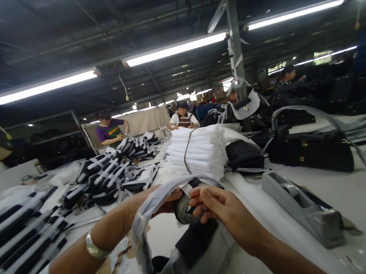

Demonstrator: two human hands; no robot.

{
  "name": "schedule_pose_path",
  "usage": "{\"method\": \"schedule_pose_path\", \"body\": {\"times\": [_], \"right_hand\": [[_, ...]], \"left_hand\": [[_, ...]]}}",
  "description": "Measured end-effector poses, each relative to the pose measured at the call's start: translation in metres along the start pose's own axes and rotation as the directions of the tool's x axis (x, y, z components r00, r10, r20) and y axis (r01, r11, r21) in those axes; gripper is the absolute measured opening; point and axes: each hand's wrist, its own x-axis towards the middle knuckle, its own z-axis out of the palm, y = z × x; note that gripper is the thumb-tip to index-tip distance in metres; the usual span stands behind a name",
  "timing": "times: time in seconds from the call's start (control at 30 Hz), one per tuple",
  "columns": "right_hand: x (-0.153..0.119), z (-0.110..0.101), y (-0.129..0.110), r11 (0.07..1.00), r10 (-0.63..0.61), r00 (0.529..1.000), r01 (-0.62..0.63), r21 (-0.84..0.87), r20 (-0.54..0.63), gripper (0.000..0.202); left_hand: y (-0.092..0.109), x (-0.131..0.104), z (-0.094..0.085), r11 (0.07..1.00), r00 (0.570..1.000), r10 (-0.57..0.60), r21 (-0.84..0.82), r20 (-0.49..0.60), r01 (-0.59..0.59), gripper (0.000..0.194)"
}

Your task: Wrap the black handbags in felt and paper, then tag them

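Observation:
A black handbag with a strap handle wrapped in whitish film is in front of me on the table. My left hand reaches through the looped handle, its thumb and fingers closed at a round, dark grey coiled piece by the top of the bag. On the other side of that piece is my right hand, its thumb and fingertips pinched together. Whatever lies between those fingertips is too small and blurred to name. A silver bracelet circles my left wrist.
Behind my hands stands a white stack tied with a cord. A grey tape dispenser is to the right, with a finished black handbag beyond. Black-and-white wrapped straps cover the left side. Co-workers are farther back.

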Motion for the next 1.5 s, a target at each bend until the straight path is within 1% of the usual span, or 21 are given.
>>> {"method": "schedule_pose_path", "body": {"times": [0.07,0.1,0.17,0.23,0.37,0.5,0.53,0.6,0.67,0.73,0.8,0.87,0.93,1.0,1.07,1.13,1.2,1.27,1.33,1.4,1.5], "right_hand": [[0.004,0.007,-0.011,0.995,0.086,0.994,-0.09,0.051,0.063,0.05],[0.005,0.01,-0.016,0.99,0.124,0.987,-0.131,0.061,0.105,0.05],[0.004,0.019,-0.024,0.979,0.169,0.968,-0.186,0.079,0.185,0.048],[0.001,0.028,-0.03,0.97,0.188,0.957,-0.216,0.112,0.221,0.045],[0.0,0.045,-0.037,0.965,0.17,0.957,-0.21,0.156,0.236,0.044],[0.008,0.054,-0.042,0.981,0.074,0.98,-0.105,0.162,0.185,0.041],[0.012,0.055,-0.042,0.99,0.051,0.984,-0.072,0.119,0.17,0.038],[0.019,0.052,-0.042,0.998,-0.009,0.988,0.018,-0.059,0.156,0.033],[0.024,0.048,-0.04,0.951,-0.104,0.984,0.142,-0.275,0.148,0.028],[0.028,0.043,-0.038,0.87,-0.211,0.966,0.254,-0.422,0.146,0.025],[0.03,0.039,-0.037,0.791,-0.304,0.941,0.335,-0.512,0.148,0.022],[0.031,0.037,-0.036,0.707,-0.37,0.918,0.379,-0.596,0.145,0.019],[0.032,0.036,-0.036,0.638,-0.404,0.903,0.392,-0.662,0.145,0.016],[0.033,0.036,-0.034,0.612,-0.413,0.898,0.399,-0.683,0.153,0.016],[0.035,0.036,-0.032,0.635,-0.415,0.895,0.413,-0.653,0.163,0.016],[0.035,0.035,-0.029,0.695,-0.404,0.901,0.416,-0.587,0.16,0.019],[0.035,0.035,-0.026,0.754,-0.387,0.91,0.406,-0.516,0.151,0.023],[0.035,0.034,-0.024,0.789,-0.382,0.914,0.398,-0.468,0.135,0.025],[0.035,0.033,-0.023,0.798,-0.389,0.913,0.401,-0.45,0.123,0.025],[0.035,0.032,-0.024,0.794,-0.396,0.91,0.405,-0.453,0.119,0.024],[0.034,0.031,-0.026,0.775,-0.399,0.909,0.404,-0.486,0.12,0.022]], "left_hand": [[-0.001,-0.005,0.0,0.996,0.991,-0.089,-0.021,0.101,0.092,0.039],[-0.002,-0.007,-0.001,0.993,0.987,-0.114,-0.025,0.116,0.118,0.04],[-0.007,-0.012,-0.003,0.991,0.989,-0.124,-0.036,0.082,0.127,0.042],[-0.01,-0.017,-0.005,0.992,0.992,-0.116,-0.04,0.039,0.118,0.04],[-0.007,-0.03,-0.008,0.998,0.996,-0.053,-0.021,-0.077,0.051,0.036],[0.003,-0.042,-0.014,1.0,0.994,-0.019,0.01,-0.104,0.02,0.048],[0.005,-0.044,-0.015,1.0,0.994,-0.01,0.018,-0.109,0.012,0.05],[0.008,-0.048,-0.016,1.0,0.993,0.012,0.028,-0.122,-0.008,0.052],[0.009,-0.049,-0.015,0.999,0.993,0.033,0.028,-0.116,-0.03,0.05],[0.008,-0.049,-0.012,0.999,0.994,0.044,0.019,-0.104,-0.042,0.049],[0.007,-0.05,-0.009,0.999,0.993,0.036,0.004,-0.11,-0.036,0.048],[0.007,-0.052,-0.005,1.0,0.989,0.012,-0.02,-0.148,-0.015,0.047],[0.008,-0.055,0.0,0.999,0.984,-0.016,-0.043,-0.175,0.008,0.05],[0.011,-0.059,0.005,0.998,0.984,-0.025,-0.055,-0.176,0.016,0.054],[0.013,-0.062,0.009,0.998,0.988,-0.015,-0.057,-0.156,0.006,0.053],[0.013,-0.063,0.012,0.997,0.989,-0.008,-0.082,-0.147,-0.004,0.049],[0.009,-0.061,0.012,0.989,0.99,-0.036,-0.146,-0.138,0.016,0.048],[0.003,-0.058,0.009,0.974,0.988,-0.08,-0.222,-0.132,0.049,0.051],[-0.003,-0.054,0.007,0.959,0.983,-0.12,-0.272,-0.137,0.079,0.054],[-0.007,-0.052,0.007,0.955,0.978,-0.133,-0.285,-0.159,0.083,0.053],[-0.008,-0.052,0.01,0.96,0.977,-0.094,-0.279,-0.19,0.038,0.045]]}}
